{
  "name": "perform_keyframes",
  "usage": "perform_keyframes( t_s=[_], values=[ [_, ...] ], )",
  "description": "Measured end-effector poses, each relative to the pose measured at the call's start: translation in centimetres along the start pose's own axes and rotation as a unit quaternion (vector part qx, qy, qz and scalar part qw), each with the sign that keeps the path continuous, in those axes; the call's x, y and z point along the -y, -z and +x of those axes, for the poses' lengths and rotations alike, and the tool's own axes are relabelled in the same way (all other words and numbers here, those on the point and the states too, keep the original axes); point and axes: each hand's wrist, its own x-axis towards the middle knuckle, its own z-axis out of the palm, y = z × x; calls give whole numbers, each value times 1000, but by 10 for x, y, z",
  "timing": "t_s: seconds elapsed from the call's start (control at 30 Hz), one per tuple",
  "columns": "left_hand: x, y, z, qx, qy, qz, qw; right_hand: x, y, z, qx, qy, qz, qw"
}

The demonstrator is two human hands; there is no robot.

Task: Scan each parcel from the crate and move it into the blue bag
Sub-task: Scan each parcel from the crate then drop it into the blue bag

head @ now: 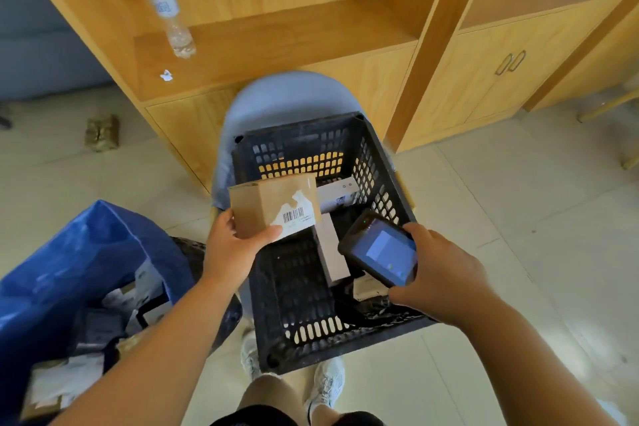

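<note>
Two hands are busy over the black crate [375,180]. The left hand [235,245] holds a small brown box [262,204] up above the crate. Its thumb is curled on the front of the box and its fingers are tucked behind. The box has a white label [294,217] with black bars on it, and the label faces up.

The right hand [439,270] is wrapped tight round a dark scanner [380,249] with a lit screen. The scanner is close beside the box but does not touch it.

The blue bag [79,252] stands open on the left, near the left arm, and there are parcels inside it. More parcels lie in the crate, like a long white box [332,252]. The crate sits on a pale blue chair [276,93].

I think this is the scan step for the brown box. To do it well, the left hand should keep the box steady. The thumb is just beside the label, so it must stay off the black bars. The right hand should tip the top end of the scanner at the bars. A fast wobble could make the scan miss. It is good to look at the screen to see that it worked before the box goes left into the bag
</note>
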Motion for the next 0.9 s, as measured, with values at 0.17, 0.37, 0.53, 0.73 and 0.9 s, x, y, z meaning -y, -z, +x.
perform_keyframes(
  t_s=[0.17,0.37,0.53,0.73,0.9],
  values=[
    [23,55,-22,-76,25,-49,996,48,-12,12,10,83,18,996],
    [82,136,-59,-153,64,-52,985,120,-27,14,53,166,-7,985],
    [151,198,-87,-202,142,-20,969,180,-49,6,85,195,-46,976],
    [242,271,-90,-212,285,108,929,256,-92,-10,118,173,-61,976],
    [292,318,-70,-168,367,184,896,309,-132,-20,144,154,-82,974]
  ],
)
